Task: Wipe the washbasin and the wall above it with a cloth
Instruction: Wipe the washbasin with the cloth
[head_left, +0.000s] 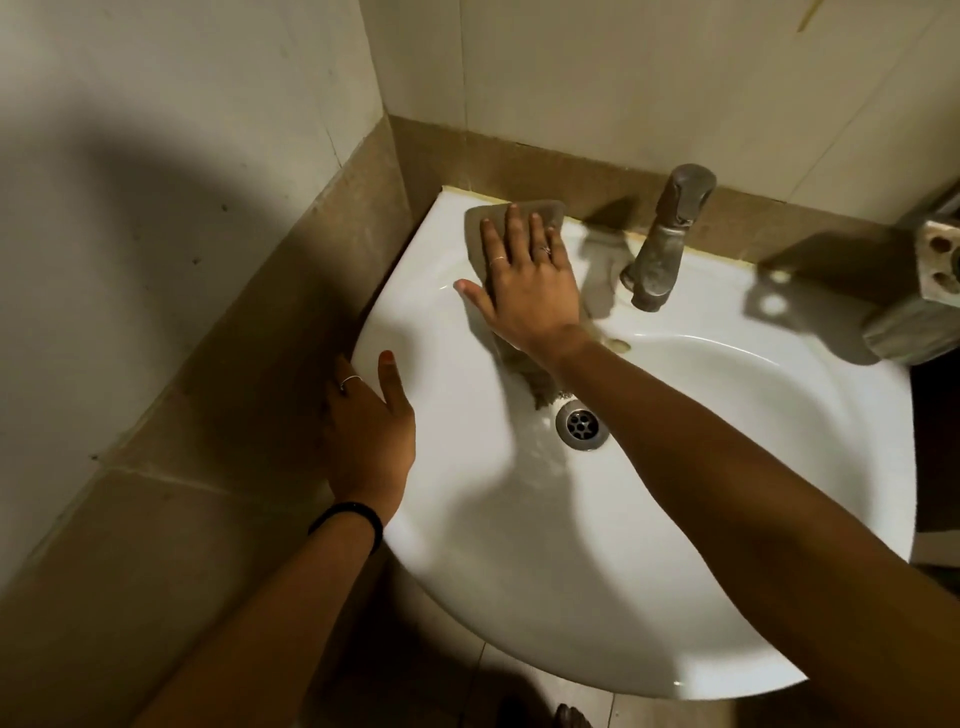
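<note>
The right hand lies flat w/ fingers straight and spread, pressing a grey-brown cloth onto the back-left ledge of the white washbasin, just left of the tap; grip released, palm down, not curled round the fabric. The cloth runs under the palm and trails down the inner slope of the bowl, its lower end near the drain, where the surface looks wet. The left hand rests on the basin's left rim, thumb on top of the white edge, other fingers over the side against the brown tile band; whether they curl round the rim can't be told. A black band sits on the left wrist, thin rings on fingers of both hands. The wall above the basin is pale tile. A metal fitting sits at the far right edge, partly cut off. No brand, label or writing is legible on the tap or basin.
</note>
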